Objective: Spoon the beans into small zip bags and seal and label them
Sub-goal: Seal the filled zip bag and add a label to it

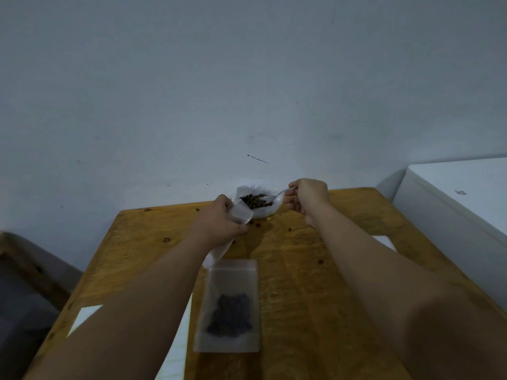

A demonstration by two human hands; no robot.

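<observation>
A clear container [270, 211] of dark beans [253, 201] sits at the far edge of the wooden table [315, 283]. My right hand [308, 197] grips a metal spoon [277, 195], whose bowl lies in the beans. My left hand [223, 223] holds an empty small zip bag [241, 213] with its mouth beside the container; the bag's lower end pokes out under my wrist. Nearer to me a zip bag filled with dark beans [230, 308] lies flat on the table.
White paper sheets [85, 316] lie under my left forearm at the table's near left. A few stray beans [290, 229] are scattered on the wood. A white cabinet [452, 204] stands to the right, and the wall is right behind the table.
</observation>
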